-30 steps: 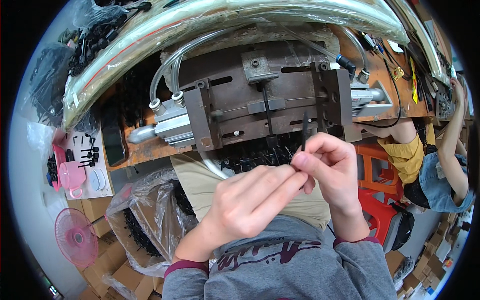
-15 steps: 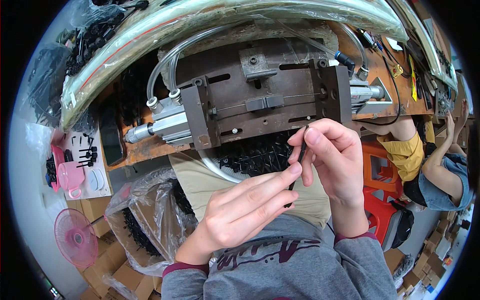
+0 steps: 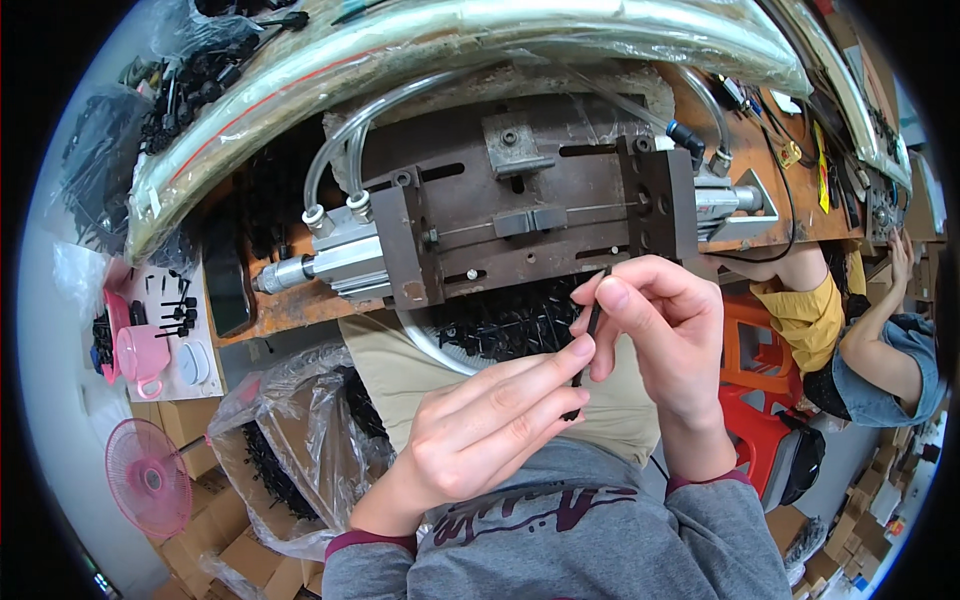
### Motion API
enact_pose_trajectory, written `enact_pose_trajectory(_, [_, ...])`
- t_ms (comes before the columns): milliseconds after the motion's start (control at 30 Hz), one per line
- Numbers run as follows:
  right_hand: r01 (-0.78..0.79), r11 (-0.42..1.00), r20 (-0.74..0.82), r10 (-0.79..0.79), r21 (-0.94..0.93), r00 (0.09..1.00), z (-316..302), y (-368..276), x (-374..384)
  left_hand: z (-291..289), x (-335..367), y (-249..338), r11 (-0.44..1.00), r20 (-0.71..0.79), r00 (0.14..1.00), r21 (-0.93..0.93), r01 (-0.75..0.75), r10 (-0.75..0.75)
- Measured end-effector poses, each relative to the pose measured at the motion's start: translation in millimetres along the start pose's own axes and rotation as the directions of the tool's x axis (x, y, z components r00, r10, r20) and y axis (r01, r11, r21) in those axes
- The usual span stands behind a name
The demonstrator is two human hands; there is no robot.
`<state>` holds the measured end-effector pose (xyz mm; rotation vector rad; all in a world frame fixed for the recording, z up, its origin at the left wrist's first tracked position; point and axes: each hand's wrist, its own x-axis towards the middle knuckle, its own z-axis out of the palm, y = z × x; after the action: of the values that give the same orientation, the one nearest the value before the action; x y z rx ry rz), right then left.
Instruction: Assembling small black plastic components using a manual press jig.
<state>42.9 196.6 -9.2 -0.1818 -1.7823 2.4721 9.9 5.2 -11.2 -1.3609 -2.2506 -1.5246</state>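
Between my two hands is a thin black rod-like part (image 3: 596, 312), held slanting above my lap. My right hand (image 3: 655, 325) pinches its upper end between thumb and fingertips. Closed around its lower length is my left hand (image 3: 490, 425), whose fingers hide much of it; a short dark end (image 3: 571, 414) sticks out below. Just beyond my hands, a pile of small black parts (image 3: 490, 325) lies under the front edge of a dark metal fixture (image 3: 530, 262). The fixture carries a small grey block at its middle and a silver pneumatic cylinder (image 3: 345, 268) at each side.
Clear air hoses (image 3: 318, 170) arch over the wooden bench (image 3: 268, 318). Lower left stand a plastic-lined box (image 3: 310, 440) of black parts and a pink fan (image 3: 150, 478). A pink cup (image 3: 140, 352) sits on a side board. To the right are a red stool (image 3: 755, 440) and another person (image 3: 880, 350).
The view has shifted slightly. Both hands keep their hold on the black part, with only a small change in finger position.
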Motion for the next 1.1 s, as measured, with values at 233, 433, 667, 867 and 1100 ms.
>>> enact_pose_trajectory(233, [0.386,0.561,0.025,-0.544,-0.733,0.839,0,-57,56,-3,15,-14,0.965,-0.107,0.992,0.244,0.093,-0.068])
enact_pose_trajectory(433, [0.576,-0.065,0.489,-0.611,-0.814,0.622,4,-107,161,14,22,-28,0.887,-0.037,0.997,0.457,0.075,-0.066])
enact_pose_trajectory(667, [0.475,-0.382,0.564,-0.163,-0.793,0.81,37,-122,218,18,28,-31,0.848,-0.01,0.997,0.525,0.069,-0.076])
enact_pose_trajectory(867, [0.489,-0.243,0.525,-0.114,-0.838,0.844,24,-135,225,17,27,-31,0.849,-0.011,0.997,0.523,0.076,-0.082])
enact_pose_trajectory(1100, [0.488,-0.237,0.536,-0.236,-0.84,0.81,-7,-144,207,17,25,-34,0.86,-0.022,0.997,0.504,0.08,-0.08])
